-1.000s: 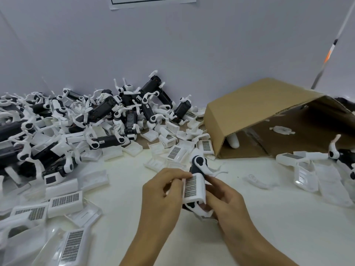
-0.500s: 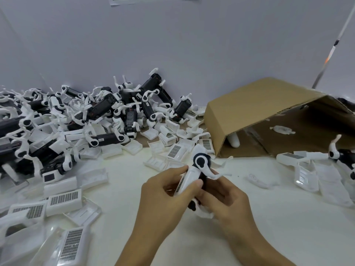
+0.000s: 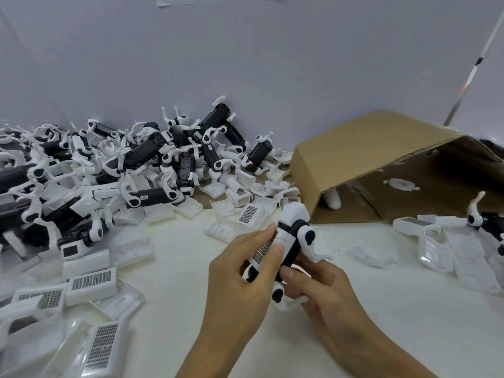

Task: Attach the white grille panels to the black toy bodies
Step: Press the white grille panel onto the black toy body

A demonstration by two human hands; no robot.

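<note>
A black toy body (image 3: pixel 290 248) is held above the white table (image 3: pixel 174 257), near the middle of the scene, tilted with its upper end pointing far and slightly right. A white grille panel (image 3: pixel 268 248) is seated along its left side, the dark mesh facing left. The left hand (image 3: pixel 240 282) is curled round the panel side, with the thumb laid across the white shell and the fingertips against the mesh. The right hand (image 3: pixel 321 290) grips the body from below and from the right, its thumb pressed on the black flank; a white leg (image 3: pixel 308 241) with a black joint stands out just above that hand. Whether the panel is fully clicked home cannot be judged from this angle.

A heap of black bodies with white legs (image 3: pixel 152 159) is piled far left against the wall. Loose grille panels (image 3: pixel 90 282) are scattered near left, some mesh up. A cardboard box (image 3: pixel 354 156) lies on its side at far right, and more parts (image 3: pixel 436 241) are spread in front of it.
</note>
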